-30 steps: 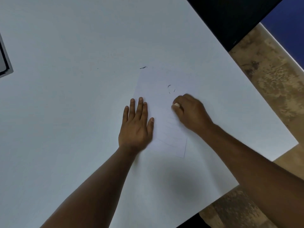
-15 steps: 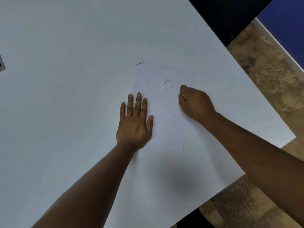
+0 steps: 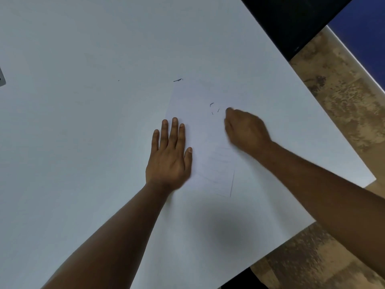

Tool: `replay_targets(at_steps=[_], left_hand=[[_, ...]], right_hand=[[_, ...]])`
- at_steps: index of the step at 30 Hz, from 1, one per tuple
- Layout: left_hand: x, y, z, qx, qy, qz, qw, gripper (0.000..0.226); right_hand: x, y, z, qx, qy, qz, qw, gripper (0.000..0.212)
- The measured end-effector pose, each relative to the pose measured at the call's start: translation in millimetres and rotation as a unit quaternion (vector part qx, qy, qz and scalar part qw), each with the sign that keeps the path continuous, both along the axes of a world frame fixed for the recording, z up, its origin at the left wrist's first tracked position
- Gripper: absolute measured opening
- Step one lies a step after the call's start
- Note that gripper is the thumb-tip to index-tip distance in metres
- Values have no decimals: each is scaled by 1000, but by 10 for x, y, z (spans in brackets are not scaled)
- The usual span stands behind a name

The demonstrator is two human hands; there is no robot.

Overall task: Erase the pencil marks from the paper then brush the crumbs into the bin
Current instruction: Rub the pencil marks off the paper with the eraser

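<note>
Left hand [image 3: 168, 159] lies flat, palm down, fingers [image 3: 174, 132] extended and close together, holding nothing; thumb side rests on the left edge of the paper [image 3: 200, 130], little-finger side on the bare worktop [image 3: 83, 122]. Paper lies flat right of centre on the white worktop, long axis running near to far, far end leaning slightly left, near-right corner toward the worktop's near edge. Dark crumbs [image 3: 211, 104] sit on its far half; one longer crumb [image 3: 178, 80] lies on the worktop just beyond its far-left corner. Right hand [image 3: 245, 130] is on the paper's right side, blurred, fingers curled closed; cannot tell what they hold.
</note>
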State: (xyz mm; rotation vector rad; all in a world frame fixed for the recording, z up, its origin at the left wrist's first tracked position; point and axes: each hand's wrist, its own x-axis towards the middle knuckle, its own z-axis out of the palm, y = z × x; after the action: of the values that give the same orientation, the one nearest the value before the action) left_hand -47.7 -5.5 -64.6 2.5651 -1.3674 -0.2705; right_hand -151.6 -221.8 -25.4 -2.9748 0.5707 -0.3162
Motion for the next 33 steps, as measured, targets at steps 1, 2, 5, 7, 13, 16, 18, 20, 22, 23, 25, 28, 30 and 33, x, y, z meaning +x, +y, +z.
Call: replay_targets(at_steps=[1,2,5,7,13,16,18,20,22,23,25,28,30,33], left_hand=[[0,-1,0,0,-2,2,1000,66],[1,-7,4,2,-2,4,1000,66],[-1,-9,18,7,2,6,1000,67],[4,-16,15,9,0,7,1000,68],[12,-11,8,19,-7,5,1000,68],[-6,-23,34,16,-5,4,1000,67],[-7,-20,40,17,0,5,1000,67],[1,-27,41,14,1,8,1000,67],[-2,-27,48,11,2,8,1000,66],[-6,-24,47,8,0,9,1000,66],[1,-23,43,5,-2,10,1000,66],[0,-11,35,8,-3,11,1000,66],[0,-22,41,10,-6,12,1000,66],[-13,-27,57,13,-3,13,1000,66]], right_hand=[[16,-107,21,9,10,-19,1000,10],[26,-154,42,19,11,-29,999,12],[13,51,97,55,-11,-25,998,14],[-13,358,91,108,-8,25,994,19],[55,647,41,109,17,138,984,9],[170,148,3,18,27,66,997,21],[216,-181,38,-7,10,-2,1000,10],[234,-279,77,11,-12,-28,999,11],[209,-82,104,30,-31,-16,999,12],[171,90,89,35,-40,6,999,11],[103,478,34,66,-32,64,995,10],[68,663,-18,97,3,125,987,8],[130,447,-49,68,13,109,992,13],[265,-10,-47,-5,-4,34,999,13]])
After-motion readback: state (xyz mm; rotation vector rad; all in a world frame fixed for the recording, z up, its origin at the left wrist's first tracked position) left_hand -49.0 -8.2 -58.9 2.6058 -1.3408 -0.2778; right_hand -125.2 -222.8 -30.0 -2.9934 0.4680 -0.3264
